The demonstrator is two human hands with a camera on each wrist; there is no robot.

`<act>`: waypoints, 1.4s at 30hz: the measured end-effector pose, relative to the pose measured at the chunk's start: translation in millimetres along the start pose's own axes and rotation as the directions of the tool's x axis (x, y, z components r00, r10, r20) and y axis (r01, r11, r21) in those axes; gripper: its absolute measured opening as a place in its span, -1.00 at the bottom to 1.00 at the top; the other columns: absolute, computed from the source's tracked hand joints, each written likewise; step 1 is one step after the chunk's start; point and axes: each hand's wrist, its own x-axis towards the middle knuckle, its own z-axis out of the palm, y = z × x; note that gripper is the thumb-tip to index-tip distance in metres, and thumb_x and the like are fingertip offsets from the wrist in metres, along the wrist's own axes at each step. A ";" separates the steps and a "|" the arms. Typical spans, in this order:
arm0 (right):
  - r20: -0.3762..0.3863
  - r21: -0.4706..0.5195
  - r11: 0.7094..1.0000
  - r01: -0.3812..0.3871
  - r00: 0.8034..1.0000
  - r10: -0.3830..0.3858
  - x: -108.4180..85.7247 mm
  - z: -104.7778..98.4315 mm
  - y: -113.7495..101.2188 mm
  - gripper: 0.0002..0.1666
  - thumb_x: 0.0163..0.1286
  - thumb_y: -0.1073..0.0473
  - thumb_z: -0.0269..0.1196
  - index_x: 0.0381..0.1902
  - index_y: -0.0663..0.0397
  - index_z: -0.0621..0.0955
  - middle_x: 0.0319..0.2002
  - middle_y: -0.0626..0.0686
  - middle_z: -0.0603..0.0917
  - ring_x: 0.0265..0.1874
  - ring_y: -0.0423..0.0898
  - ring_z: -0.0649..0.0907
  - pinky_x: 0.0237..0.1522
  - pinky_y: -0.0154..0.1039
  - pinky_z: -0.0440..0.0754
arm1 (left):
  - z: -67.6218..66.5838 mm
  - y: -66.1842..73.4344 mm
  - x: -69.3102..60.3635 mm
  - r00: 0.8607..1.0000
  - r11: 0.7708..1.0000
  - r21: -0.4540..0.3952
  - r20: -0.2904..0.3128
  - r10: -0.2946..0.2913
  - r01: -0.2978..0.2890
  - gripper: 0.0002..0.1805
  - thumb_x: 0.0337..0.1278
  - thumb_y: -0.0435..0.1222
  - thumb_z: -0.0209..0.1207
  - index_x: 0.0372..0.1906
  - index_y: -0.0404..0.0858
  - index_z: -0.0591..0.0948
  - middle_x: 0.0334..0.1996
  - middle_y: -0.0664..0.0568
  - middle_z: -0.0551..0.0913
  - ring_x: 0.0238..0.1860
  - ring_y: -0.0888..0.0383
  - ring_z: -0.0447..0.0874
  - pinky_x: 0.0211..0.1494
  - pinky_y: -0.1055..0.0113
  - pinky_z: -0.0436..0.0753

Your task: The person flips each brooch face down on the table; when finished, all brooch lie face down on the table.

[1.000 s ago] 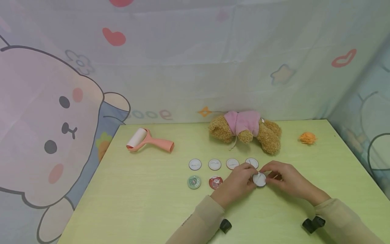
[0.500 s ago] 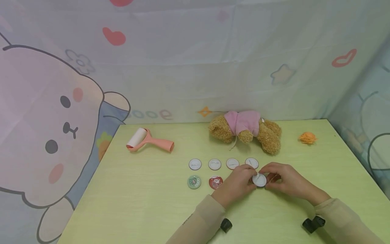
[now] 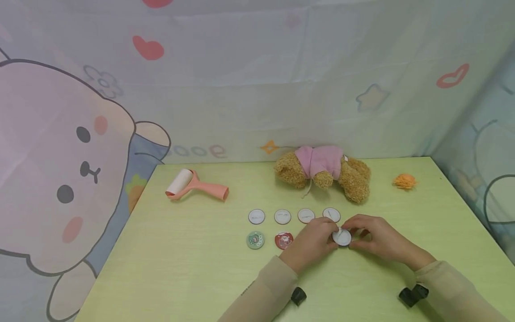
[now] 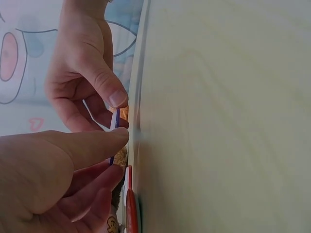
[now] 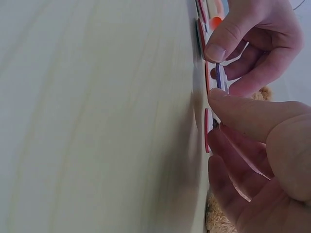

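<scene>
A round pin badge [image 3: 342,237] is held back side up between both hands, its white back and pin facing the head camera. My left hand [image 3: 311,241] pinches its left edge between thumb and fingers. On the opposite edge, my right hand [image 3: 378,237] grips it with thumb and fingertips. Seen edge-on in the right wrist view, the badge [image 5: 219,76] is thin with a bluish-purple rim, raised off the table. Behind the hands lies a row of badges, white backs up, the rightmost badge [image 3: 331,214] nearest. A red badge [image 3: 284,240] lies face up beside my left hand.
Left of the red badge is a green badge [image 3: 255,240]. A pink lint roller [image 3: 197,185] lies at the back left. A plush bear [image 3: 322,170] in a pink top lies along the back edge, with an orange tuft [image 3: 405,181] to its right.
Both hands keep hold of the badge in nearly the same place. The badge tips slightly as the right fingers shift on its edge. Other things stay put; the head view shifts slightly.
</scene>
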 end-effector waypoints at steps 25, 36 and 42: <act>0.055 -0.030 0.999 -0.035 0.998 0.037 -1.1 6.7 9.1 -0.58 0.22 0.21 0.59 0.02 -0.12 0.73 -0.06 -0.14 0.77 -0.15 -0.20 0.69 -0.23 -0.28 0.68 | 3.8 -2.5 3.4 1.000 0.986 0.169 0.011 -0.012 0.010 -0.83 0.05 -0.18 0.56 -0.27 -0.05 0.79 -0.34 0.25 0.78 -0.31 0.31 0.71 -0.21 0.51 0.60; 0.058 -0.015 0.999 -0.042 0.997 0.043 -0.4 6.3 7.7 -0.58 0.20 0.22 0.59 0.01 -0.08 0.73 -0.08 -0.13 0.77 -0.17 -0.23 0.69 -0.24 -0.28 0.68 | 0.6 -0.9 3.6 0.997 0.987 0.146 0.027 -0.066 0.061 -0.83 0.02 -0.19 0.57 -0.32 -0.04 0.77 -0.39 0.26 0.77 -0.37 0.30 0.67 -0.25 0.52 0.57; 0.052 -0.027 0.999 -0.036 0.998 0.038 -0.5 6.7 8.7 -0.58 0.20 0.21 0.59 0.01 -0.08 0.74 -0.10 -0.15 0.77 -0.19 -0.23 0.68 -0.25 -0.28 0.68 | 0.3 -0.6 4.0 0.998 0.987 0.145 0.023 -0.067 0.063 -0.83 0.02 -0.19 0.56 -0.33 -0.04 0.76 -0.40 0.26 0.76 -0.38 0.30 0.67 -0.28 0.51 0.56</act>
